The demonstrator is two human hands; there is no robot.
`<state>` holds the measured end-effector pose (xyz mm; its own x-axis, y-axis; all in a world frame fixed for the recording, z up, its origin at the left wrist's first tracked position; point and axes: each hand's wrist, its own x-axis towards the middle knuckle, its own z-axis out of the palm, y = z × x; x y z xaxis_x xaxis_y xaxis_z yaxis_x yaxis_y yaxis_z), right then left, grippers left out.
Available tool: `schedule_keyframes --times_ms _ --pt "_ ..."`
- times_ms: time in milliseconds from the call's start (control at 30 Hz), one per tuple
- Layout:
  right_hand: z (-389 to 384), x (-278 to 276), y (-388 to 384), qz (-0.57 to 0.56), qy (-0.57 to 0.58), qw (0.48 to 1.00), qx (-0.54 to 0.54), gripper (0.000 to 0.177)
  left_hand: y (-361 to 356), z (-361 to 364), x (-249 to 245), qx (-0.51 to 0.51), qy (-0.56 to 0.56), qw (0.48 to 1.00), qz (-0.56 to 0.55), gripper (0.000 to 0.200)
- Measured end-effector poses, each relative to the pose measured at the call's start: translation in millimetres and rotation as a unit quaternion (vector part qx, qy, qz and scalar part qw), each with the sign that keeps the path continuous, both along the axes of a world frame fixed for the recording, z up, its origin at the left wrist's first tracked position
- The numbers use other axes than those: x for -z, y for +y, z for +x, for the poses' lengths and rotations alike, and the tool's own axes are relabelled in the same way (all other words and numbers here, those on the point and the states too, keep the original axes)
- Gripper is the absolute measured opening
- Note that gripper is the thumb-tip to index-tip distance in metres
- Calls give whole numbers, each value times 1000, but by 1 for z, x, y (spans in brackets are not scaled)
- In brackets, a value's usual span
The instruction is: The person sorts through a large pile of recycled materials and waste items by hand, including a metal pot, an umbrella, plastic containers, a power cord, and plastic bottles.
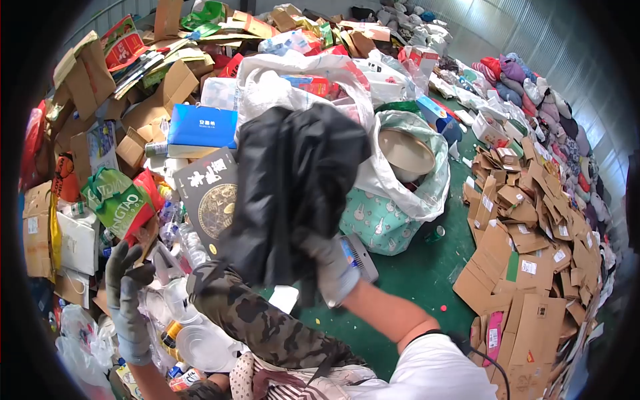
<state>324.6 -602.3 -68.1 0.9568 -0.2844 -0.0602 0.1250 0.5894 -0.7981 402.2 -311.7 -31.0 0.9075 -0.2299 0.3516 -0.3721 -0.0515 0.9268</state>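
My right hand [331,265], in a grey glove, grips a big crumpled black plastic bag [293,187] and holds it up in the middle of the view. My left hand [127,283], also gloved, is raised at the lower left with fingers spread and nothing in it. It hovers over clear plastic bottles and tubs [190,333]. A camouflage cloth [260,320] lies below the black bag, between my two arms.
A white sack [400,183] with a round tub inside stands behind the bag. Cardboard boxes and packaging [133,87] pile up at the left and back. Flattened cartons [527,267] are heaped at the right, bundled clothes [553,107] beyond them, on the green floor [427,273].
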Motion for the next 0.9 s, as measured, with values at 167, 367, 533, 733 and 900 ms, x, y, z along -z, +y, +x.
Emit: schedule_keyframes --times_ms 167,367,533,733,900 --pt "26 17 -197 -124 157 946 254 35 105 4 111 -161 275 948 -1 49" --pt "77 33 -439 -189 246 907 283 61 171 -13 166 -255 371 892 -49 41" --pt "88 103 -389 -606 382 534 449 63 197 -34 190 -300 414 854 -97 42" --pt "29 257 -153 -778 46 627 3 43 209 -35 191 -318 464 826 -44 45" --pt "-2 345 -41 -684 165 634 -321 43 184 -21 174 -247 457 853 52 39"
